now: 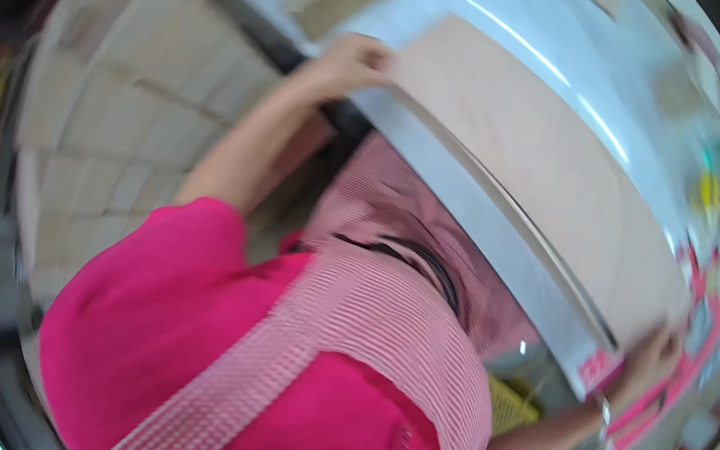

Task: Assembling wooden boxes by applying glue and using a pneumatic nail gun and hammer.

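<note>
I have both hands on a large flat cardboard sheet [529, 167] that lies across the pale tabletop [510, 51], running from the upper middle of the frame down to the lower right. My left hand [357, 64], in the upper middle, is curled over the sheet's near corner, fingers wrapped on its edge, so that grip is closed on the cardboard. My right hand [649, 360], at the lower right, lies on the sheet's other end with the fingers fairly flat; the picture is blurred there and I cannot tell whether that grip pinches the edge or only presses down on it.

The sheet's long near side lies along the grey front edge of the tabletop [490, 236], just above my pink checked apron [382, 323]. Pink and white printed pieces [685, 371] lie just beside my right hand, touching or slipping under the sheet's corner; I cannot tell which. More small coloured items are scattered toward the right rim, too blurred to name. Stacked tan cartons [113, 120] fill the left of the frame, well apart from the sheet.

I judge the step in hand to be positioning this sheet, held at both ends. The next move, I think, calls for both hands to act together, keeping the sheet level and clear of the printed pieces at the lower right.
</note>
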`<control>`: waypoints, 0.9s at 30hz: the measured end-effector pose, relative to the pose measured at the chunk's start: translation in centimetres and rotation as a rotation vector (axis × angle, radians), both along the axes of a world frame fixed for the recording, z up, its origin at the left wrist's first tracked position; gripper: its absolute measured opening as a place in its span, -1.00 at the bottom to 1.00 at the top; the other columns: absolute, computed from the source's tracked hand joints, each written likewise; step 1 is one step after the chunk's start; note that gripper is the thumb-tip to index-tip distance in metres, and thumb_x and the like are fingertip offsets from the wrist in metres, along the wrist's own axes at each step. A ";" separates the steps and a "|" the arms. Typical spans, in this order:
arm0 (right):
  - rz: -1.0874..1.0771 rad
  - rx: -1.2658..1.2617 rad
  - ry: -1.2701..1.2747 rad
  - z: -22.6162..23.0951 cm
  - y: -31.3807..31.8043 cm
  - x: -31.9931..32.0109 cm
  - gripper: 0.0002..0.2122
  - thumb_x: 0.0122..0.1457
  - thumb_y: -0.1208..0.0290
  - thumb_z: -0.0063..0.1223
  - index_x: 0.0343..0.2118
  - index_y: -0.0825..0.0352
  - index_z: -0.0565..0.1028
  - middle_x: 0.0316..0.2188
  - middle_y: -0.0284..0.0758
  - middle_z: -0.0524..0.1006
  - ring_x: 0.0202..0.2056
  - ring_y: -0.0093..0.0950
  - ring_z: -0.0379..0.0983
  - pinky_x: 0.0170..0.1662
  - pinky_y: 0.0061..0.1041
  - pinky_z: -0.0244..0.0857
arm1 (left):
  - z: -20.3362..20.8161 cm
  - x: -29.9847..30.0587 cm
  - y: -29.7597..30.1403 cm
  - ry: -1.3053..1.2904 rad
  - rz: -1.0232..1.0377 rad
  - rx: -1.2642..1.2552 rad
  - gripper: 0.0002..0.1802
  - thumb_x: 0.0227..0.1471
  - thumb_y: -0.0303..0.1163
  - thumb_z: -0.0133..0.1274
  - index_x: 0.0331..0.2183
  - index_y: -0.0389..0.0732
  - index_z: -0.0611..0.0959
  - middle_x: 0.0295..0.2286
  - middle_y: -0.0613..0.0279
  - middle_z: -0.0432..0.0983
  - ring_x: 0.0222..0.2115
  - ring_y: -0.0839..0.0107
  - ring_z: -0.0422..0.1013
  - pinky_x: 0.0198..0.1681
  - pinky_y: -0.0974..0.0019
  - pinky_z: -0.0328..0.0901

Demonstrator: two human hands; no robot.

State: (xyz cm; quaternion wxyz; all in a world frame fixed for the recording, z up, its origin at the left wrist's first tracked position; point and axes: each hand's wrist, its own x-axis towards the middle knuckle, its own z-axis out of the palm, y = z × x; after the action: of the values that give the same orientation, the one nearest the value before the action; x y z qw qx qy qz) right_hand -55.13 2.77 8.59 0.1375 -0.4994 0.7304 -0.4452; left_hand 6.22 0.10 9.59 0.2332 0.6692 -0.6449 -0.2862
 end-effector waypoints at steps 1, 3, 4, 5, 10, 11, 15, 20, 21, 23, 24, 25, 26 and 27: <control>-0.003 0.103 0.105 0.0 0.3 -0.7 -0.76 0.25 0.29 0.07 -0.26 0.42 0.48 -0.53 -0.45 0.40 -0.54 -0.69 0.25 -0.54 -0.65 0.13 | -0.1 0.0 0.1 0.020 0.017 0.028 -0.68 -0.11 -0.39 0.27 -0.25 -0.31 0.68 -0.46 0.33 0.55 -0.36 0.54 0.43 -0.21 0.37 0.35; -0.043 0.081 0.071 -0.6 0.3 -1.1 -0.77 0.18 0.30 0.15 -0.26 0.39 0.53 -0.51 -0.42 0.48 -0.50 -0.61 0.35 -0.43 -0.58 0.27 | -0.1 0.0 -0.1 0.012 0.011 0.037 -0.66 -0.08 -0.39 0.24 -0.22 -0.34 0.67 -0.41 0.28 0.59 -0.34 0.52 0.45 -0.21 0.39 0.35; -0.055 0.006 0.212 -0.8 0.3 -0.9 -0.76 0.15 0.28 0.17 -0.25 0.38 0.56 -0.48 -0.35 0.54 -0.46 -0.55 0.42 -0.34 -0.53 0.34 | -0.2 0.0 -0.1 0.005 -0.018 -0.044 -0.70 -0.07 -0.42 0.21 -0.24 -0.35 0.68 -0.44 0.30 0.59 -0.38 0.55 0.45 -0.23 0.41 0.34; -0.063 0.050 0.184 -0.5 0.7 -0.9 -0.73 0.13 0.28 0.18 -0.25 0.40 0.58 -0.43 -0.25 0.57 -0.40 -0.50 0.47 -0.28 -0.50 0.36 | -0.2 -0.2 -0.3 0.020 -0.018 -0.024 -0.69 -0.07 -0.43 0.21 -0.23 -0.36 0.67 -0.42 0.29 0.60 -0.36 0.54 0.46 -0.22 0.41 0.34; -0.063 0.041 0.209 0.1 1.3 1.0 -0.74 0.14 0.31 0.14 -0.24 0.42 0.59 -0.38 -0.19 0.57 -0.39 -0.43 0.50 -0.26 -0.46 0.36 | -0.3 0.3 -0.9 0.049 0.031 0.029 -0.64 -0.09 -0.49 0.22 -0.17 -0.38 0.66 -0.42 0.25 0.60 -0.36 0.56 0.45 -0.20 0.40 0.33; -0.048 0.024 0.217 0.1 1.4 1.3 -0.75 0.15 0.31 0.13 -0.24 0.42 0.59 -0.37 -0.17 0.57 -0.39 -0.41 0.50 -0.26 -0.46 0.36 | -0.3 0.3 -0.9 0.040 0.034 0.037 -0.64 -0.09 -0.50 0.22 -0.17 -0.37 0.66 -0.42 0.25 0.60 -0.37 0.56 0.45 -0.20 0.40 0.33; -0.064 0.109 0.240 -0.5 1.6 1.4 -0.76 0.16 0.33 0.12 -0.23 0.40 0.60 -0.35 -0.15 0.57 -0.41 -0.37 0.50 -0.27 -0.46 0.36 | -0.3 0.6 -0.9 0.012 0.037 0.046 -0.63 -0.10 -0.51 0.23 -0.16 -0.37 0.66 -0.43 0.24 0.60 -0.39 0.57 0.44 -0.21 0.41 0.32; -0.027 0.087 0.270 -1.0 1.9 1.0 -0.77 0.16 0.35 0.12 -0.24 0.41 0.60 -0.38 -0.14 0.57 -0.42 -0.34 0.50 -0.29 -0.46 0.35 | -0.3 0.5 -1.0 -0.002 0.033 0.037 -0.64 -0.10 -0.51 0.23 -0.17 -0.38 0.66 -0.44 0.26 0.59 -0.40 0.58 0.43 -0.23 0.42 0.32; -0.009 0.088 0.270 -1.0 2.0 1.0 -0.78 0.16 0.36 0.11 -0.24 0.41 0.60 -0.40 -0.14 0.57 -0.43 -0.35 0.50 -0.30 -0.46 0.36 | -0.3 0.5 -1.0 0.042 0.009 0.036 -0.64 -0.10 -0.51 0.23 -0.18 -0.38 0.67 -0.45 0.26 0.59 -0.40 0.58 0.42 -0.23 0.42 0.32; 0.031 0.058 0.275 -0.8 2.2 1.0 -0.79 0.16 0.38 0.11 -0.25 0.42 0.60 -0.43 -0.15 0.57 -0.45 -0.36 0.50 -0.31 -0.46 0.36 | -0.3 0.5 -1.0 -0.009 0.033 0.034 -0.64 -0.11 -0.51 0.23 -0.18 -0.38 0.67 -0.45 0.26 0.59 -0.40 0.58 0.42 -0.24 0.42 0.31; 0.024 0.091 0.269 -0.6 2.5 1.0 -0.79 0.16 0.38 0.11 -0.25 0.42 0.60 -0.43 -0.15 0.57 -0.45 -0.36 0.50 -0.31 -0.46 0.36 | -0.4 0.6 -1.0 -0.012 0.031 0.031 -0.64 -0.11 -0.51 0.24 -0.18 -0.38 0.67 -0.45 0.26 0.59 -0.40 0.58 0.42 -0.24 0.42 0.31; 0.030 0.057 0.227 -0.3 2.9 1.0 -0.80 0.15 0.40 0.12 -0.26 0.42 0.59 -0.44 -0.15 0.57 -0.46 -0.36 0.49 -0.32 -0.46 0.35 | -0.5 0.6 -1.0 0.031 -0.002 0.022 -0.65 -0.11 -0.51 0.24 -0.19 -0.38 0.67 -0.46 0.27 0.59 -0.41 0.58 0.42 -0.25 0.42 0.31; 0.037 0.022 0.186 0.0 3.4 1.0 -0.81 0.14 0.42 0.13 -0.26 0.43 0.59 -0.46 -0.16 0.57 -0.47 -0.36 0.48 -0.33 -0.46 0.35 | -0.5 0.7 -1.1 -0.015 0.025 0.025 -0.65 -0.11 -0.51 0.24 -0.19 -0.38 0.67 -0.46 0.27 0.59 -0.41 0.58 0.42 -0.25 0.42 0.31; 0.019 -0.003 0.137 0.3 4.0 1.0 -0.82 0.13 0.44 0.14 -0.27 0.44 0.59 -0.47 -0.17 0.57 -0.48 -0.36 0.48 -0.35 -0.45 0.35 | -0.6 0.8 -1.1 -0.015 0.023 0.020 -0.65 -0.11 -0.51 0.24 -0.19 -0.38 0.67 -0.46 0.27 0.59 -0.41 0.58 0.42 -0.25 0.43 0.31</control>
State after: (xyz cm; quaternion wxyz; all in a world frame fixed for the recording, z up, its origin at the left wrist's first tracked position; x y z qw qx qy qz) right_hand -54.09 6.77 8.86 0.0905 -0.5358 0.7328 -0.4095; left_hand 7.02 -0.98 9.01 0.2249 0.6809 -0.6361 -0.2850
